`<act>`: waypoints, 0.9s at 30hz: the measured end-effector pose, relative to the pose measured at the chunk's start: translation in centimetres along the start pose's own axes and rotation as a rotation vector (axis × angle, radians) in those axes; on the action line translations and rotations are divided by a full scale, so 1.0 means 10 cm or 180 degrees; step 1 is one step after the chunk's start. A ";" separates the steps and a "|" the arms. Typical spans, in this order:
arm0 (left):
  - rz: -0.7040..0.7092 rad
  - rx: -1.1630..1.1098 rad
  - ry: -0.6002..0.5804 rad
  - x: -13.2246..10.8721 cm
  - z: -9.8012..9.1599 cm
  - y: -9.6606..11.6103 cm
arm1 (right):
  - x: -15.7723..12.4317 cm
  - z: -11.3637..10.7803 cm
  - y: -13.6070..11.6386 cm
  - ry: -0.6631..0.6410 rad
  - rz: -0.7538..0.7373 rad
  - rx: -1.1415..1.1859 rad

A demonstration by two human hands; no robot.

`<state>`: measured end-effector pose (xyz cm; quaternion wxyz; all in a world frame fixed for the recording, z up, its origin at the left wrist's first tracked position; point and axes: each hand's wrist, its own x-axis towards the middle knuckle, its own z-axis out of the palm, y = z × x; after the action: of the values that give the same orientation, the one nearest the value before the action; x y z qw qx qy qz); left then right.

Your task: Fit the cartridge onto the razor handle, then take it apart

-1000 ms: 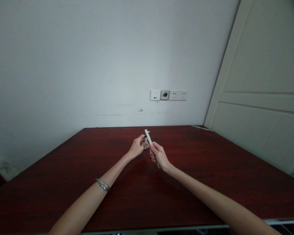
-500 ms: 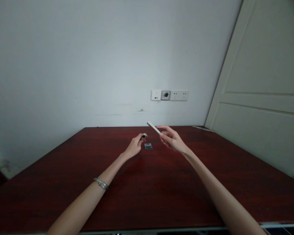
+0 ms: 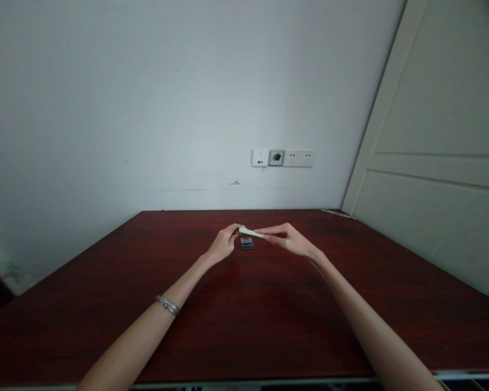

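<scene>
White stick (image 3: 251, 233) lowered — right hand (image 3: 294, 240) pinching, left hand (image 3: 223, 245) clasping small piece (image 3: 243, 227), box (image 3: 247, 244) nearby.

left hand (image 3: 222, 245) and right hand (image 3: 292, 239) face each other, both pinching.

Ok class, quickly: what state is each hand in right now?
Left hand: closed on a small piece, too hidden to identify.
Right hand: holding a slim white rod between thumb and fingers.

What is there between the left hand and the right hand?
In the head view, a slim white stick spans the gap from the left hand to the right hand; a small clear case shows just below it.
</scene>
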<state>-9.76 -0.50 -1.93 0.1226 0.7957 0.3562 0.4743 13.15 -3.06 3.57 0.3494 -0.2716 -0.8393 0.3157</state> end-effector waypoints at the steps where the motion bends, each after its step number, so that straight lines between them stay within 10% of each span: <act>1: 0.0014 0.0010 0.0010 0.00 0.00 -0.01 | 0.00 -0.01 -0.01 -0.0059 -0.0043 -0.0051; 6: 0.0001 0.0117 0.0004 -0.01 0.00 -0.04 | 0.01 0.02 -0.05 0.0446 -0.0009 -0.0165; 11: 0.0058 0.0121 -0.0051 0.01 0.00 -0.04 | 0.01 0.04 -0.03 -0.0088 -0.0032 -0.0230; 27: -0.0111 0.0179 0.0071 0.01 0.01 -0.06 | 0.02 0.08 0.03 0.0144 -0.0021 -0.0250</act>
<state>-9.94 0.06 -2.24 0.1045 0.7871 0.3846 0.4707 12.52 -3.00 3.02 0.3584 -0.2894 -0.8439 0.2751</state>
